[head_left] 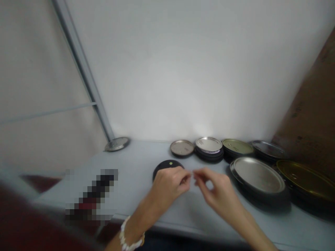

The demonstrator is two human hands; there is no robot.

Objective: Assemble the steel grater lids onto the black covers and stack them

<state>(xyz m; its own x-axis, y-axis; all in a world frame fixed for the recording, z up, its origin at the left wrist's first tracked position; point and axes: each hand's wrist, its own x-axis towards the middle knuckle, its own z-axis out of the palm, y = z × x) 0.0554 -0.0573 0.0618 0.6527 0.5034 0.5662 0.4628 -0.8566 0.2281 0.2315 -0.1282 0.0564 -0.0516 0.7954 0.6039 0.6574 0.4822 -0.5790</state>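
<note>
Left hand (171, 181) and right hand (216, 186) are raised over the table (141, 150), fingers curled toward a pinch, tips just beside each other. Whether either pinch is fully closed or grips anything cannot be told. The black disc (163, 165) lies on the table beyond the left hand, partly hidden by it. Good practice: steady wrists, light fingertip pressure, right hand clear of the silver lid (259, 175).

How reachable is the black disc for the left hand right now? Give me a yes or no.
Likely yes: the black disc lies partly behind the left hand in this view, with nothing visible blocking it.
</note>
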